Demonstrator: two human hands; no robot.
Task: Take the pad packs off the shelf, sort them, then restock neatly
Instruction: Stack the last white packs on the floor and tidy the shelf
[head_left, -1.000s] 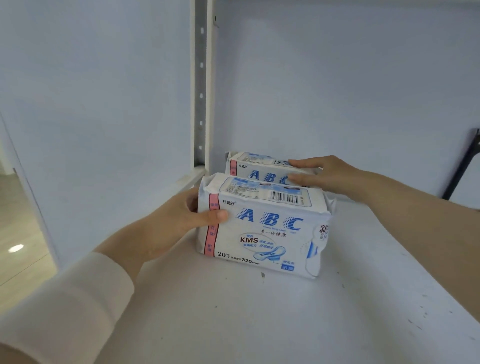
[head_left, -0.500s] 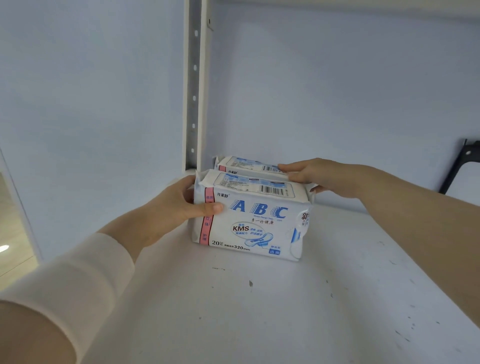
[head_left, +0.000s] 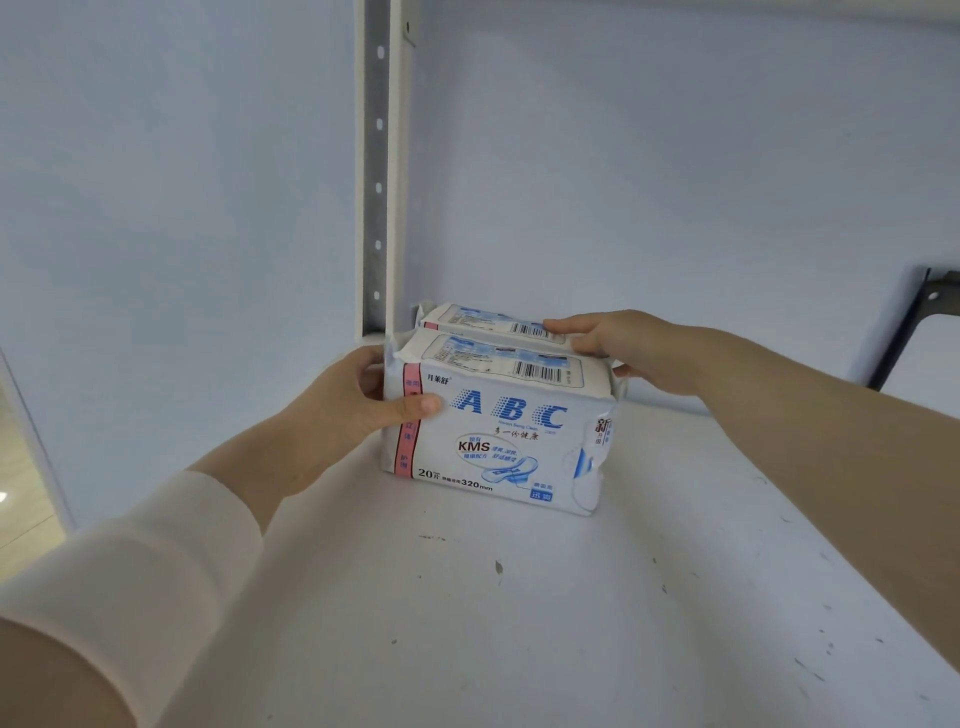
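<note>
Two pad packs: front pack and rear pack stand touching in the shelf's back-left corner.
Left hand: I see it grip the front pack's left end, probably squaring it.
Right hand: clasps the rear pack's right end, likely steadying it.

Front pack seemingly touches rear pack.

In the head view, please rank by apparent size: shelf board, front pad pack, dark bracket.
1. White metal shelf board.
2. Front white-and-blue plastic pad pack.
3. Dark metal bracket, cut off at the edge.
</note>
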